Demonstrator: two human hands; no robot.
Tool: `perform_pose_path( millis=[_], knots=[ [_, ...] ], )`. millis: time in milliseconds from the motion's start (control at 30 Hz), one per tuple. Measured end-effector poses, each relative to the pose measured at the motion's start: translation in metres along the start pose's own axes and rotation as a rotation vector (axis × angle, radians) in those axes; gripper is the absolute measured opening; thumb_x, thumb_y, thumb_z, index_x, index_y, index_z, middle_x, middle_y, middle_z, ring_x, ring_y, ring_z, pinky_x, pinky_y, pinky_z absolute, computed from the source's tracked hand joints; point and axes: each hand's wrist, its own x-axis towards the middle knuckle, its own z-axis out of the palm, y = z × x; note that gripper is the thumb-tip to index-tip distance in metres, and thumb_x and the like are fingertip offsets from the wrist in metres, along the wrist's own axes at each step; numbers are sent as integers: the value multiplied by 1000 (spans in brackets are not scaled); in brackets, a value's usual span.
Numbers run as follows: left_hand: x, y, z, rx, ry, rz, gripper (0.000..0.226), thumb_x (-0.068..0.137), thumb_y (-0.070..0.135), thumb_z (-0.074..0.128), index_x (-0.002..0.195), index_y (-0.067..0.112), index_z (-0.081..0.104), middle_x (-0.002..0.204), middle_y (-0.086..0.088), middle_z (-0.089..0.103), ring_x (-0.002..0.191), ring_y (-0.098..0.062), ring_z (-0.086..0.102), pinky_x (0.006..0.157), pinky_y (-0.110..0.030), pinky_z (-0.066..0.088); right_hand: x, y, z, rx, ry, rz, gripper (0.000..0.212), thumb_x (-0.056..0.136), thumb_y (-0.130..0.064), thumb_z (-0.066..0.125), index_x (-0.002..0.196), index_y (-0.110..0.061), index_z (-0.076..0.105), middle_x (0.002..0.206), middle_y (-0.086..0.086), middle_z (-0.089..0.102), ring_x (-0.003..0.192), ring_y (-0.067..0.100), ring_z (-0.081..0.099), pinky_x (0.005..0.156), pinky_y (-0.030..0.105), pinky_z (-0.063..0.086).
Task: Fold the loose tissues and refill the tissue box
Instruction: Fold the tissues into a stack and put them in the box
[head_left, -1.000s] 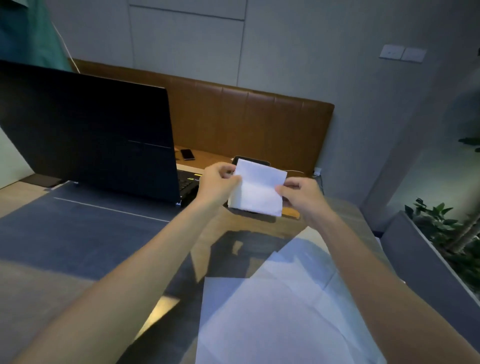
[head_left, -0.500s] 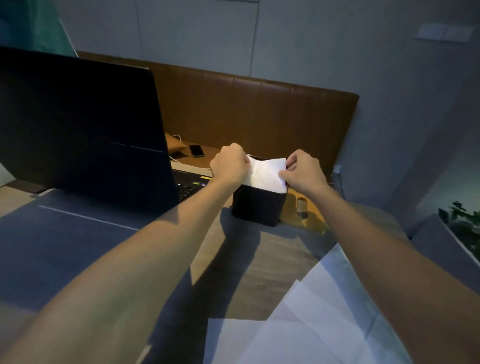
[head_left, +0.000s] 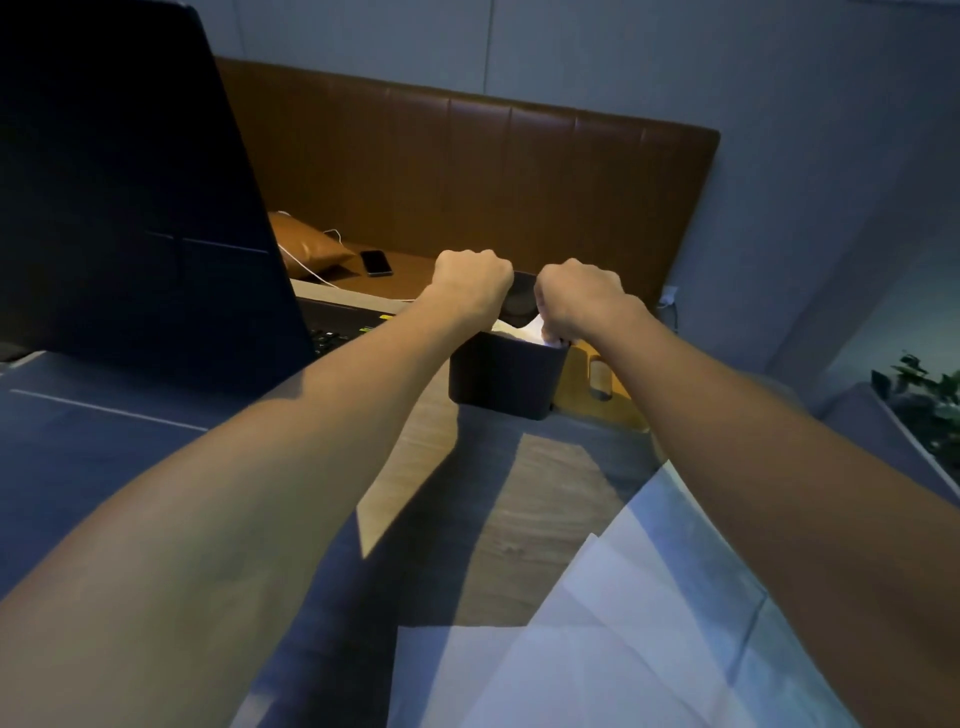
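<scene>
Table (head_left: 519, 499), hands (head_left: 475, 283) (head_left: 579, 296) pinching tissue (head_left: 521, 329) (in box (head_left: 506, 376))

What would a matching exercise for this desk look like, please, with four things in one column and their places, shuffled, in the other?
Things:
1. folded tissue
2. laptop
3. phone
4. loose tissues

Places:
a. on the brown bench
b. flat on the table, nearest the camera
c. standing open at the left
d. in the dark tissue box, between the left hand and right hand

Pairs: 1-d, 2-c, 3-a, 4-b
</scene>
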Motion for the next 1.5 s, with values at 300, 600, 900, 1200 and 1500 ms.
perform_pose_path(
  millis=[300, 600, 900, 1200, 1500],
  knots=[
    [-7, 2, -4, -105, 123, -57, 30, 103, 30, 56, 127, 15, 64, 100, -4, 65, 78, -17, 59, 74, -29, 53, -7, 10, 0, 96, 89, -24, 17, 95, -33, 65, 101, -18, 59, 92, 3, 64, 80, 18, 62, 66, 30, 44],
    [-63, 38, -42, -198, 222, 112, 34, 104, 43, 47, 104, 18, 71, 87, 2, 66, 73, -13, 61, 63, -27, 52, -75, 44, -11, 383, 178, -1, 11, 94, -33, 61, 99, -23, 62, 102, -3, 63, 95, 17, 60, 79, 37, 55],
    [-142, 99, -31, -499, 71, 123, 24, 101, 37, 56, 107, 22, 74, 92, 5, 68, 82, -14, 64, 66, -24, 45, -203, 45, 42, 395, -51, 116, 28, 90, -35, 63, 115, -22, 62, 117, 2, 66, 107, 24, 61, 92, 44, 54],
    [-211, 130, 26, -290, -187, 485, 44, 107, 45, 33, 144, 28, 50, 147, 2, 50, 137, -20, 41, 111, -40, 34, -285, 69, 72, 410, -60, 183, 45, 100, -54, 47, 135, -26, 53, 143, -2, 51, 130, 23, 45, 112, 44, 32],
    [-236, 105, 22, -102, -169, 271, 58, 100, 62, 31, 137, 22, 49, 142, -7, 48, 131, -26, 41, 109, -44, 36, -298, 78, 80, 367, -56, 178, 55, 102, -54, 37, 148, -25, 40, 154, -1, 41, 141, 25, 37, 118, 49, 26]
  ],
)
